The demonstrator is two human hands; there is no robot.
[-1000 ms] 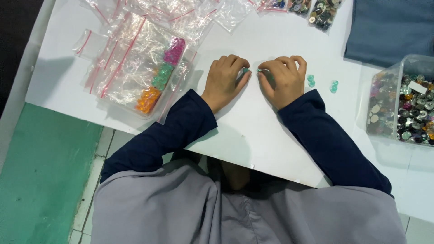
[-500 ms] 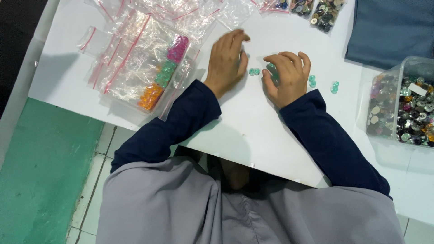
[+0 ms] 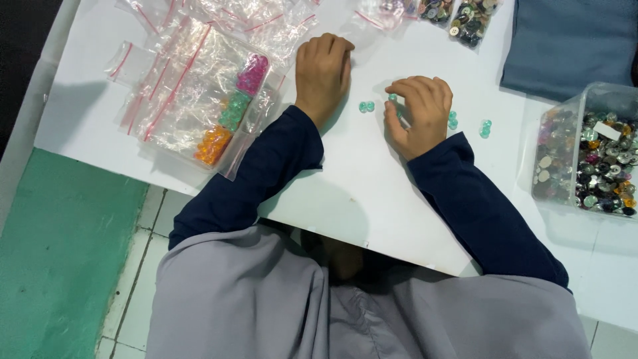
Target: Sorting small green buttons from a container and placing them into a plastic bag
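The left hand (image 3: 323, 70) has moved up to the zip bags (image 3: 193, 86), flat and empty; the right hand (image 3: 419, 110) keeps a curled grip on teal buttons (image 3: 367, 106), contents unclear.

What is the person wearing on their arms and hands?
Both arms are covered by long, dark navy sleeves that end at the wrists. The left hand and the right hand are bare: no gloves, and no rings or watch that I can see. A loose grey cloth hangs over the shoulders, above the sleeves.
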